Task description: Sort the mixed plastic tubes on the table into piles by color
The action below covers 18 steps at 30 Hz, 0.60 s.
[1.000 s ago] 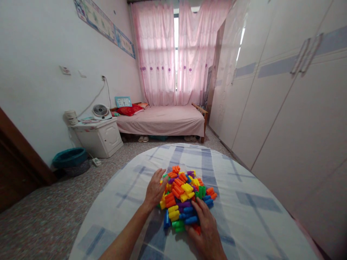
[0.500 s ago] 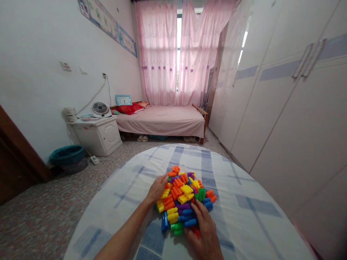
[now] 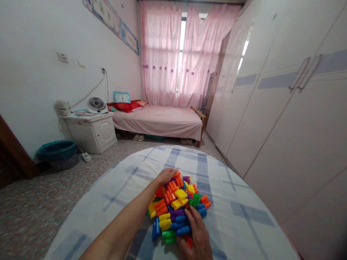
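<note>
- Pile of plastic blocks (image 3: 180, 194) prob. light & stiff, a bit slick, not fragile; best pinch one piece across its ribbed sides, thumb opp. fingers.
- Looks: glossy tubes joined side by side, mixed orange, yellow, green, blue, purple, heaped loosely at all angles.
- Loc.: on the checked tablecloth (image 3: 238, 234), betw. your hands.
- Your R hand (image 3: 197, 233): thumb & fingers spread over near-R edge, by blue pieces (image 3: 180, 226); no firm grip visible.
- Your L hand (image 3: 166, 176): at far-L edge, by orange piece (image 3: 177, 174); fingers mostly hidden, can't tell grip.
</note>
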Motion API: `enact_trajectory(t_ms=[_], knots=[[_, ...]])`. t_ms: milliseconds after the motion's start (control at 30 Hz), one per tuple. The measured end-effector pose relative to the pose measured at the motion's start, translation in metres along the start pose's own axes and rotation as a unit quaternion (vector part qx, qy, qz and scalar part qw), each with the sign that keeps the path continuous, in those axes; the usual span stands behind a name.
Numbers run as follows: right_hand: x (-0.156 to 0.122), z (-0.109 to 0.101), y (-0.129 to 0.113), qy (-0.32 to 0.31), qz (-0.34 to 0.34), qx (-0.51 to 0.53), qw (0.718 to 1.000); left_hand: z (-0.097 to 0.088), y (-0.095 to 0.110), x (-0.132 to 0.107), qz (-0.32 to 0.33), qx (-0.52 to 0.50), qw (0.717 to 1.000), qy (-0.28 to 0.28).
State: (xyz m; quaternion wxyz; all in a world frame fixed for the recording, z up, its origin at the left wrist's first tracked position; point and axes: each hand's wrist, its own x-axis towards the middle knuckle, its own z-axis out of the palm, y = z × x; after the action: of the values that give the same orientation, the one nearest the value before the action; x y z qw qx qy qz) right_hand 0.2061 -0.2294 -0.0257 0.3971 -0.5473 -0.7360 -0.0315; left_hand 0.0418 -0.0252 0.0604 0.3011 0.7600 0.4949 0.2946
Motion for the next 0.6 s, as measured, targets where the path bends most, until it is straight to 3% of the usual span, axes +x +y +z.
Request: enact_trajectory(t_ms=[100,200,267,367,467,600], knots=[[0.001,-0.005,-0.006,-0.014,0.017,-0.004,1.000,-0.005,0.008,-0.015,-0.003,-0.020,1.000,0.009],[0.002,-0.014,-0.015,-0.032,0.019,-0.008,0.999,-0.020,0.014,-0.043,-0.004,-0.045,0.998,0.051],[0.003,-0.018,-0.020,-0.038,0.013,-0.014,0.999,-0.031,0.012,-0.066,-0.021,-0.087,0.989,0.121],[0.004,-0.021,-0.026,-0.040,-0.012,-0.021,0.999,-0.038,0.000,-0.100,-0.091,-0.154,0.950,0.256],[0.005,-0.022,-0.030,-0.045,-0.035,-0.026,0.998,-0.026,-0.016,-0.125,-0.129,-0.175,0.918,0.332],[0.006,-0.025,-0.030,-0.054,-0.029,-0.021,0.998,0.000,-0.028,-0.138,-0.105,-0.150,0.911,0.369]])
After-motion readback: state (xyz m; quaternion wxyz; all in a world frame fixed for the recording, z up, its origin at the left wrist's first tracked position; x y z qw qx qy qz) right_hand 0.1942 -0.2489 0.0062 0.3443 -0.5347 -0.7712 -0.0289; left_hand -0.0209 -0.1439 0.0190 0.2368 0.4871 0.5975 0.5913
